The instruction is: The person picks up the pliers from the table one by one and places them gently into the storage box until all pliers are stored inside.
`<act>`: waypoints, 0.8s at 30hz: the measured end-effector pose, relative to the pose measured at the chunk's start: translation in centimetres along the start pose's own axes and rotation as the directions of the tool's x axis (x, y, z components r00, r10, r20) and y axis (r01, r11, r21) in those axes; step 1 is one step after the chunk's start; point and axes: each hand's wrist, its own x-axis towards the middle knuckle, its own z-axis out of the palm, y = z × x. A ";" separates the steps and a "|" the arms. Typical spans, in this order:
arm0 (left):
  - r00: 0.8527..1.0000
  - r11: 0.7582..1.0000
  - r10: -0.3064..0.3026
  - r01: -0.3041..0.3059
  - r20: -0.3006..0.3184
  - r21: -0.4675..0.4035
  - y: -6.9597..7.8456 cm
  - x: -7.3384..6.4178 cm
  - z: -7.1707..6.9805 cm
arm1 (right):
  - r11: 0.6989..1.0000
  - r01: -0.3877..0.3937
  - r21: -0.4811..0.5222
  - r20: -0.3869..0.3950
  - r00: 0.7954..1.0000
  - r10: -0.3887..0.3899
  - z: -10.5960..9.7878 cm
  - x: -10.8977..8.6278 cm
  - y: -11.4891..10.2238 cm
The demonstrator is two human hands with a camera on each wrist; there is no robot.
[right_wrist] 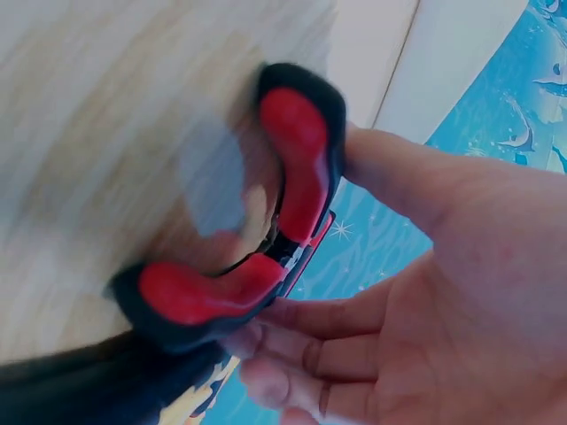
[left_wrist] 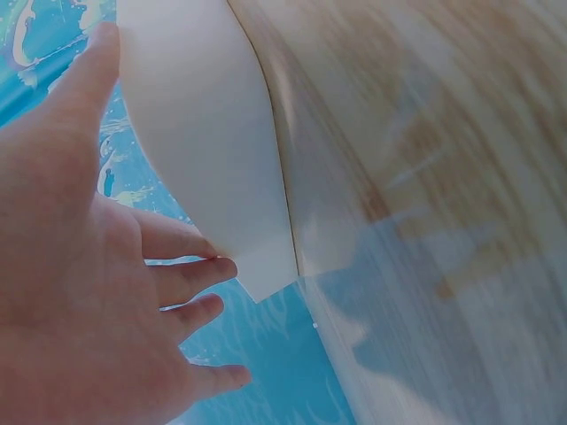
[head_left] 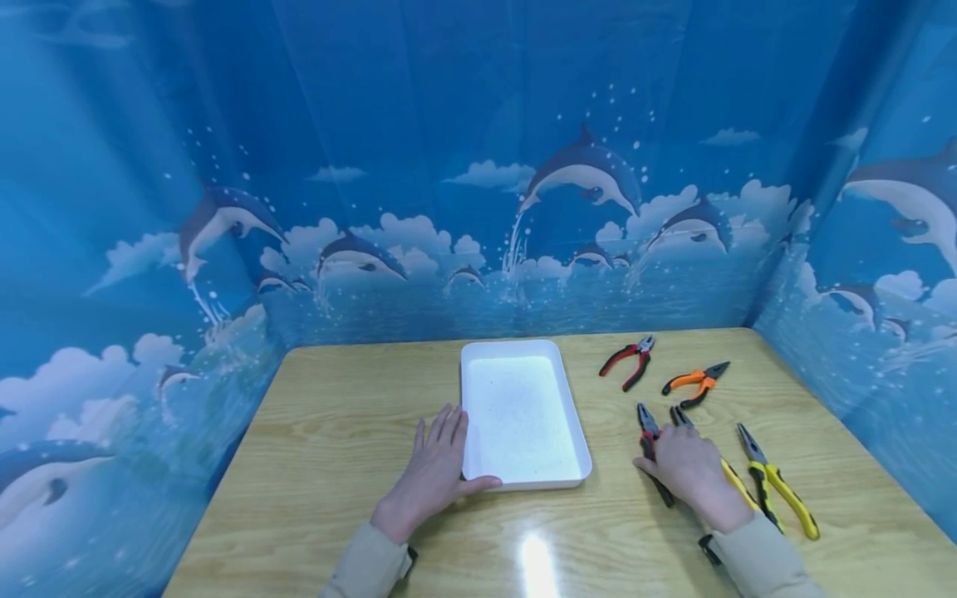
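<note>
A white rectangular tray [head_left: 523, 415] lies on the table. My left hand [head_left: 434, 473] touches its near left corner, fingers extended along the left wall and thumb at the near edge; the left wrist view shows fingertips against the tray's wall [left_wrist: 204, 133]. My right hand [head_left: 684, 465] is over the tools at the right. It holds red-and-black pliers [right_wrist: 297, 159] by their spread handles, thumb against one handle and fingers against the other. Yellow-handled pliers [head_left: 736, 482] lie partly hidden beneath the right hand.
Red-and-black pliers [head_left: 630, 363] and orange-handled long-nose pliers [head_left: 697, 382] lie farther back on the right. Yellow-and-black long-nose pliers [head_left: 785, 494] lie right of my right hand. A blue dolphin-printed curtain [head_left: 449, 166] encloses the wooden table [head_left: 336, 399].
</note>
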 end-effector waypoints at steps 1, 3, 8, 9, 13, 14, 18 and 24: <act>1.000 1.000 -0.002 0.002 0.001 0.001 0.0 0.0 0.0 | 1.000 -0.005 -0.005 0.001 1.000 0.005 -0.1 0.0 0.0; 1.000 1.000 -0.006 0.006 0.005 0.003 0.0 0.0 0.1 | 1.000 -0.012 -0.008 -0.004 1.000 0.012 -0.1 0.0 -0.1; 1.000 1.000 -0.003 0.003 0.006 0.005 -0.1 0.0 0.1 | 0.999 -0.023 0.035 -0.011 1.000 0.023 0.1 0.0 -0.1; 1.000 1.000 -0.001 0.001 0.004 0.004 -0.1 0.0 0.1 | 0.999 -0.022 0.046 -0.014 1.000 0.023 0.1 0.0 -0.1; 1.000 1.000 0.006 -0.006 -0.005 0.002 -0.1 0.0 0.1 | 0.997 -0.011 0.075 -0.025 1.000 0.013 0.2 0.0 0.1; 1.000 1.000 0.007 -0.007 -0.007 0.002 -0.1 0.0 0.1 | 0.997 -0.007 0.080 -0.027 1.000 0.010 0.2 0.0 0.1; 1.000 1.000 0.012 -0.012 -0.009 0.006 -0.1 0.0 0.1 | 0.993 -0.008 0.114 -0.048 0.999 0.013 0.3 0.1 0.1; 1.000 1.000 0.010 -0.009 -0.012 0.006 -0.1 0.1 0.1 | 0.989 -0.025 0.144 -0.109 0.993 0.041 0.3 0.4 -0.1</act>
